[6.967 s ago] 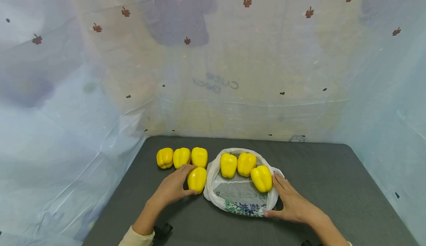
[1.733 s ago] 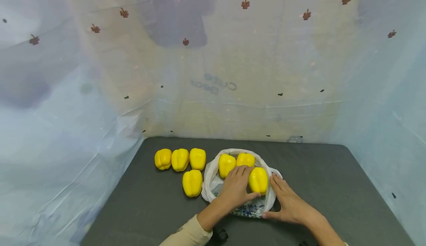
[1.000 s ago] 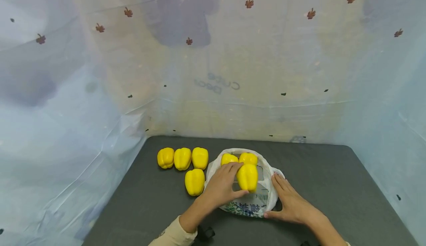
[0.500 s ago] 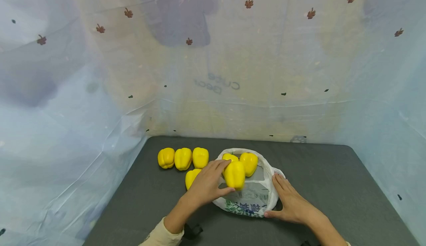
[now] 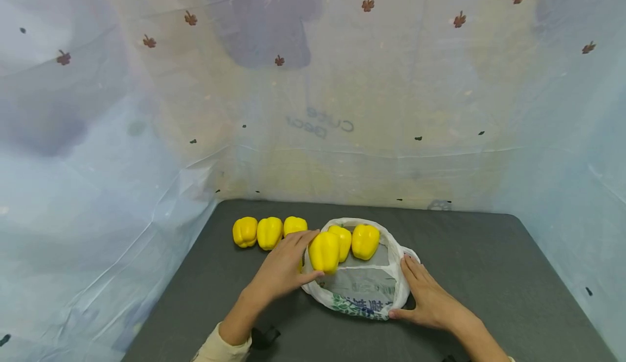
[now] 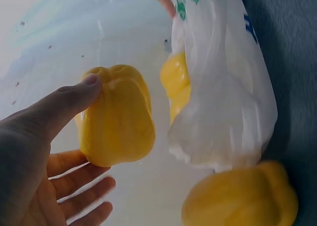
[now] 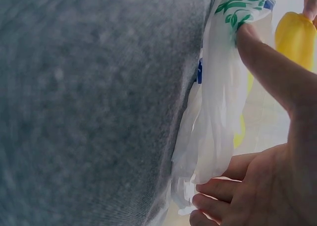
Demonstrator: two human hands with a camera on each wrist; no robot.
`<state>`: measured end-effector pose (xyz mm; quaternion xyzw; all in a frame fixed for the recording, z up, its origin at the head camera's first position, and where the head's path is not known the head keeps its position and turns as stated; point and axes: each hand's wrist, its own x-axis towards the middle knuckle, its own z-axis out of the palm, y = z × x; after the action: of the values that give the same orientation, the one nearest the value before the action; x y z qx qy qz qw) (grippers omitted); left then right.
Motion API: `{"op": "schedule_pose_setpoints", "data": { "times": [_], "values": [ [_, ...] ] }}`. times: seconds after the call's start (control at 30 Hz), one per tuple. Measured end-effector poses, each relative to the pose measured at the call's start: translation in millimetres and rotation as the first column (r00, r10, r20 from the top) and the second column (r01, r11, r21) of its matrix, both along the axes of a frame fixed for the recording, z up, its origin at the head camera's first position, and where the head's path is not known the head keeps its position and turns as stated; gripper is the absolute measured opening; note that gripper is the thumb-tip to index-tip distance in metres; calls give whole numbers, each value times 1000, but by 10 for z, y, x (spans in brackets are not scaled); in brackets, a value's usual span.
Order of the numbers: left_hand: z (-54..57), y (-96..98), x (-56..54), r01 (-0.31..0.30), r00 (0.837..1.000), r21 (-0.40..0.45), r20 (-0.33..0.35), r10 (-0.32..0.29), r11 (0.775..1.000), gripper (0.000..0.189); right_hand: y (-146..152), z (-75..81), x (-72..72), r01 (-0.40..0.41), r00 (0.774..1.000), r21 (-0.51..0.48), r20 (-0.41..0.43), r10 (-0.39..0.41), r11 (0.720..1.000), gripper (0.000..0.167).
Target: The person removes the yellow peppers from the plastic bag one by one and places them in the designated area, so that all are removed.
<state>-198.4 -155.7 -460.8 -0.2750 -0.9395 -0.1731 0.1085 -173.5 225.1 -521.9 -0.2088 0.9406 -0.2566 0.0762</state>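
My left hand (image 5: 280,268) holds a yellow bell pepper (image 5: 324,252) between thumb and fingers, raised over the left rim of a white plastic bag (image 5: 337,303). In the left wrist view the thumb lies across the top of the held pepper (image 6: 116,119), which is apart from the bag (image 6: 228,102). Two more yellow peppers sit inside at the back, one (image 5: 365,241) in full sight and one (image 5: 345,242) partly behind the held one. My right hand (image 5: 432,299) rests against the bag's right side, thumb at the front, fingers extended along the wall (image 7: 218,112).
Left of the bag, three yellow peppers (image 5: 270,233) lie in a row on the dark grey table (image 5: 489,275). Another pepper (image 6: 237,198) lies in front of that row, mostly hidden behind my left hand in the head view. A patterned plastic sheet (image 5: 371,106) encloses the table.
My left hand reached into the bag, gripped the rightmost pepper, lifted it and carried it left. Earlier it let go of a pepper on the table. My right hand stayed at the bag.
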Motion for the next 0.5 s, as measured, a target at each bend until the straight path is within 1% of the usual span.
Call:
{"op": "schedule_pose_setpoints", "data": {
  "times": [0.2,0.4,0.5],
  "values": [
    [58,-137,-4,-3,1000,16,24,3,1000,94,-9,23,-7,-7,1000,20,-1,7,1000,134],
    [63,-281,-11,-26,999,4,37,25,1000,92,-4,27,-16,-8,1000,29,2,8,1000,135],
    [72,-356,-12,-34,998,6,46,34,999,92,-1,23,-19,-16,1000,39,-11,17,999,135]
  ]
}}
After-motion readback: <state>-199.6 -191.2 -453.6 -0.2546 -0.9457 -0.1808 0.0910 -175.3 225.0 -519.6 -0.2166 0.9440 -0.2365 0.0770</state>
